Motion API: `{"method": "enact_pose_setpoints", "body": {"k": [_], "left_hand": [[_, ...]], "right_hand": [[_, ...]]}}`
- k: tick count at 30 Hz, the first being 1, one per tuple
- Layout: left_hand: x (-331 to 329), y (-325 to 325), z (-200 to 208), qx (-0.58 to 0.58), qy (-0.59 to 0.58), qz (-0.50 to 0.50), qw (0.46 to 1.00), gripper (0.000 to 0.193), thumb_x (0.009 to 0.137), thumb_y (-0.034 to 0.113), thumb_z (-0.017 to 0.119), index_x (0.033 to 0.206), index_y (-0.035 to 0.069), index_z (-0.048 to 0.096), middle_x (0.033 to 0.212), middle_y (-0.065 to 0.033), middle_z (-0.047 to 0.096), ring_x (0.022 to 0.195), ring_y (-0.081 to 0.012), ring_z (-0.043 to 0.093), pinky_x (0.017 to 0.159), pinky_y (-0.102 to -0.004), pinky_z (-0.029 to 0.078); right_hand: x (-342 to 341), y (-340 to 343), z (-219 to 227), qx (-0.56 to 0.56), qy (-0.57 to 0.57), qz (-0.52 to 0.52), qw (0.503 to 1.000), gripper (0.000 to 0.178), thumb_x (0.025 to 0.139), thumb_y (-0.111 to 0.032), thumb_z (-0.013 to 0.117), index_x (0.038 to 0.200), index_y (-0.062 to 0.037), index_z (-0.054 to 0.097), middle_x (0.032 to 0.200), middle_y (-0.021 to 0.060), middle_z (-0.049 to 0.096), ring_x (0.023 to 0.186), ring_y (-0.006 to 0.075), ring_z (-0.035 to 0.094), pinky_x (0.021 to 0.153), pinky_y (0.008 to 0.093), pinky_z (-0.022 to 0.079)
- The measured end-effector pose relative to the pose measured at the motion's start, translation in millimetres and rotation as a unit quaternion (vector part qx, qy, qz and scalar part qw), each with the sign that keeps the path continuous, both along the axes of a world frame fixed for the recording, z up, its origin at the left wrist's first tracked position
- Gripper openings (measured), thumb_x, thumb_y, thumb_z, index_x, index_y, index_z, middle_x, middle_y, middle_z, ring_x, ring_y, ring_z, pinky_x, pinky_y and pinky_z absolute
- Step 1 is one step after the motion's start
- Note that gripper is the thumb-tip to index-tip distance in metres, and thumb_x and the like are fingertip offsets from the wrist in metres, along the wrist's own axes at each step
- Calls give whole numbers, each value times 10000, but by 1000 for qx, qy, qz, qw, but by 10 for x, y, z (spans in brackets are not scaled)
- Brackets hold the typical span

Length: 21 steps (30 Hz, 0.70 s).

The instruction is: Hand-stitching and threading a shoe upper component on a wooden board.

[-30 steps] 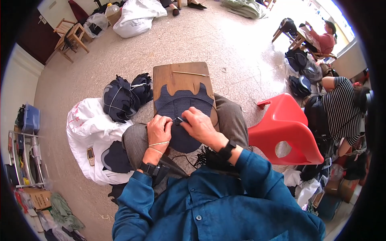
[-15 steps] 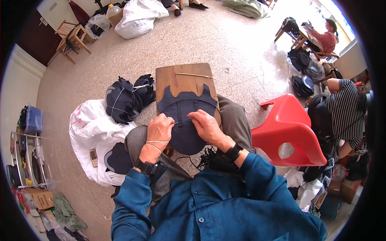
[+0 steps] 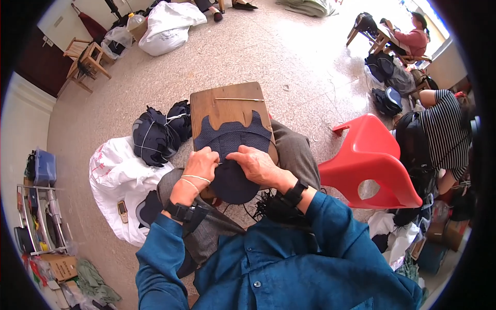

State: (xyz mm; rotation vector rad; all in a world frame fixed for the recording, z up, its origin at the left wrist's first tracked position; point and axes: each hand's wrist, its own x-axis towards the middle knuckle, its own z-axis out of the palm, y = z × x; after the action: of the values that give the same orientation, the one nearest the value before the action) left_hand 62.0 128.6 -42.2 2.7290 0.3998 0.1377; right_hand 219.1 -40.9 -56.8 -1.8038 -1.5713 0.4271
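Left hand: your left hand (image 3: pixel 200 164) is curled, thumb and fingertips pinched together on a thin light sliver (image 3: pixel 221 163), too small to identify.
Right hand: your right hand (image 3: pixel 253 164) is half closed, its thumb and forefinger bent to the cloth just beside the left fingertips; you cannot tell whether it grips anything.
Dark cloth piece: the navy panel (image 3: pixel 235 139) lies flat beneath both your hands, its near part between them.
Cloth look: beyond your fingers it has a fine woven-looking grain, a curved seam-like line across it, two pointed horns and a scalloped far edge; nearer you it is smoother, darker and rounded.
Wooden board: under the cloth and beyond your hands, a brown grained board (image 3: pixel 227 109) with rounded corners.
Slim rod: straight, pale and smooth, the rod (image 3: pixel 238 99) lies across the board, past your fingertips.
Trousers: grey woven cloth (image 3: pixel 294 155) beside your right hand.
Tied bundle: left of your left hand, crumpled navy pieces (image 3: pixel 150 139) bound with pale cord.
White sack: farther left, wrinkled and slack, the sack (image 3: pixel 113 178) carries a small phone (image 3: pixel 122 212).
Red chair: well right of your right hand, glossy moulded plastic (image 3: pixel 361 155) with a round hole.
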Motion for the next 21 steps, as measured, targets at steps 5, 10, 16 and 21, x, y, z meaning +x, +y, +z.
{"method": "enact_pose_setpoints", "body": {"k": [5, 10, 16, 21], "left_hand": [[-68, 10, -25, -129, -124, -39, 983, 34, 799, 36, 720, 810, 21, 692, 788, -146, 620, 766, -351, 638, 679, -429, 502], [-50, -181, -144, 3, -179, -46, 983, 80, 799, 49, 738, 853, 30, 682, 836, -131, 624, 829, -343, 644, 734, -424, 497], [-206, -201, -86, -51, -145, 58, 986, 81, 828, 104, 725, 878, 77, 667, 878, -105, 607, 890, -328, 629, 815, -441, 463], [-168, -203, -109, -3, -124, 55, 991, 73, 825, 104, 720, 854, 85, 656, 867, -80, 612, 906, -311, 625, 842, -427, 442]], "right_hand": [[9, -4, -32, 11, 3, -3, 1000, 282, 920, -49, 568, 1157, -113, 706, 944, 132, 628, 966, 356, 651, 811, 454, 535], [12, 21, -20, 17, 8, 7, 1000, 251, 947, -56, 569, 1159, -85, 699, 912, 141, 626, 926, 372, 646, 804, 466, 527], [79, 5, -92, 59, 56, 2, 997, 224, 940, -68, 593, 1142, -48, 687, 990, 158, 670, 989, 374, 663, 849, 448, 542], [80, 22, -132, 50, 60, -10, 997, 214, 936, -67, 601, 1133, -30, 677, 1020, 164, 679, 1025, 365, 664, 884, 435, 541]]}}
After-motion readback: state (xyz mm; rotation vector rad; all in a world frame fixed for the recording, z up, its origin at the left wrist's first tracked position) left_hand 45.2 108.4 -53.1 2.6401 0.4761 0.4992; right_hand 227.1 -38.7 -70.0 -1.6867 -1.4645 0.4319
